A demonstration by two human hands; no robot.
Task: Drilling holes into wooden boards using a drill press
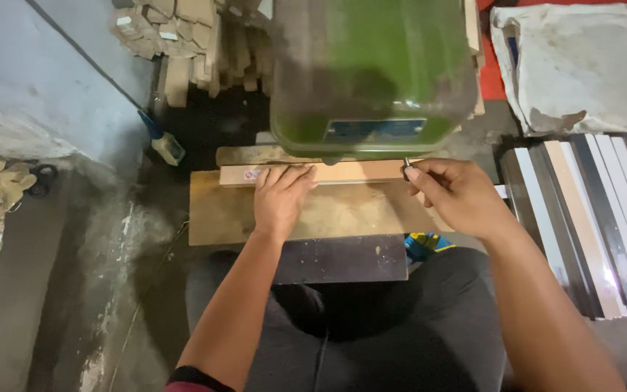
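Wood: a board table (219,218) is seen nearest. On it, a long wooden strip (342,173) is laid crosswise, just before the green machine (371,72). The strip is pressed flat by the left hand (281,199), fingers spread. At its right end, a small dark piece (406,165) is pinched by the right hand (455,196).

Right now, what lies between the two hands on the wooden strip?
In the head view, only a bare stretch of the light wooden strip lies between the left hand and right hand, under the green machine housing.
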